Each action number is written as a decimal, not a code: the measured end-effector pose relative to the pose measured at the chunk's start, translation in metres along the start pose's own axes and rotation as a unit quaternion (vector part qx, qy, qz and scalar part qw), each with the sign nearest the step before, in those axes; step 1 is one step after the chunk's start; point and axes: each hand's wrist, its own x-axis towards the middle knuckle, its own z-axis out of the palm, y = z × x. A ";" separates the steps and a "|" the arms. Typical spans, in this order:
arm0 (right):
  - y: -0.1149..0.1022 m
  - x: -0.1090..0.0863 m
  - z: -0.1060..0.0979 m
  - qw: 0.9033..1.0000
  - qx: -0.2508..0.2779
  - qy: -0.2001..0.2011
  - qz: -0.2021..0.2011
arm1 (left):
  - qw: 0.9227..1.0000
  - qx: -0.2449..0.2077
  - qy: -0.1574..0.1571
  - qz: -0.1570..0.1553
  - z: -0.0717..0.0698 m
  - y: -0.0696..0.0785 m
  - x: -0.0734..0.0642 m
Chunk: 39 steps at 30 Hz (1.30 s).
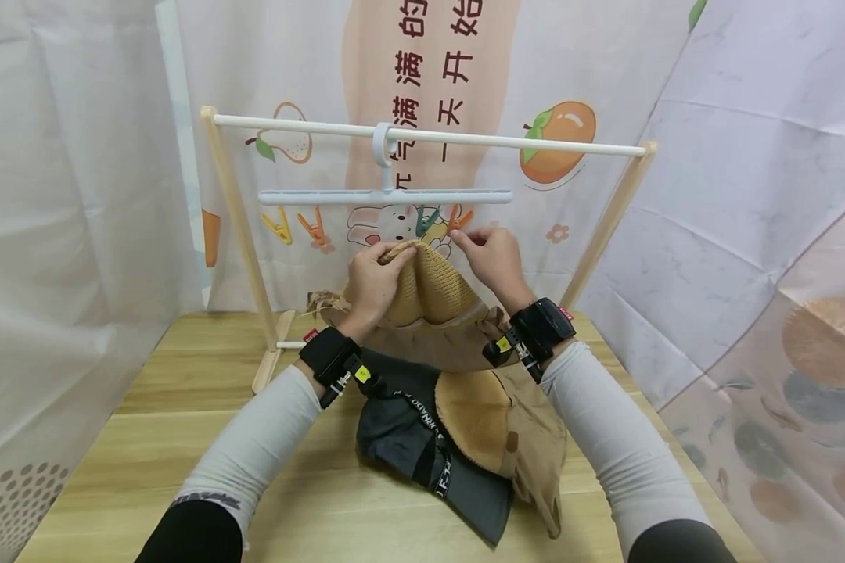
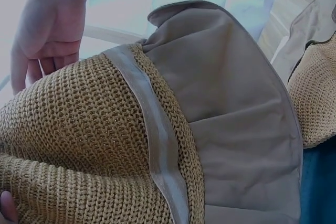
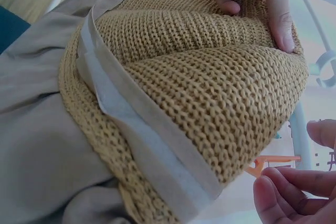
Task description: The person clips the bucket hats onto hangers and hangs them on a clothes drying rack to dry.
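Observation:
A straw-coloured knitted sun hat [image 1: 422,289] with a wide beige fabric brim [image 2: 231,103] hangs creased down its crown. My left hand [image 1: 376,277] pinches it at the top of the crown; the left thumb and fingers also show in the right wrist view. My right hand [image 1: 493,258] is raised beside the hat, fingertips at a small orange clip [image 1: 458,219] under the light blue hanger bar [image 1: 387,197]. In the right wrist view its thumb and fingers stand apart near the clip [image 3: 257,167]; any contact is unclear.
A wooden rack [image 1: 235,211] with a white rod [image 1: 310,125] carries the hanger. A green clip [image 1: 426,223], another orange clip [image 1: 313,227] and a yellow clip [image 1: 277,225] hang below it. A dark grey cap [image 1: 394,430] and a tan hat [image 1: 542,446] lie on the wooden table [image 1: 148,469].

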 end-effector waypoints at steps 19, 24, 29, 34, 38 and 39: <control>0.008 0.013 0.006 0.999 -0.001 0.022 0.042 | 0.999 0.015 -0.018 -0.040 0.018 -0.007 0.008; 0.008 0.017 0.003 0.999 -0.002 0.034 0.034 | 0.999 0.030 -0.016 -0.040 0.020 -0.006 0.013; 0.009 0.022 0.000 0.998 0.003 0.054 0.016 | 0.998 0.034 -0.023 -0.041 0.022 -0.003 0.019; 0.009 0.025 0.004 0.998 0.001 0.064 0.007 | 0.998 0.041 -0.029 -0.038 0.026 -0.007 0.019; 0.009 0.028 0.010 0.997 -0.010 0.072 0.007 | 0.998 0.045 -0.033 -0.041 0.030 -0.011 0.017; 0.009 0.029 0.012 0.997 -0.014 0.074 0.008 | 0.997 0.048 -0.034 -0.042 0.031 -0.012 0.017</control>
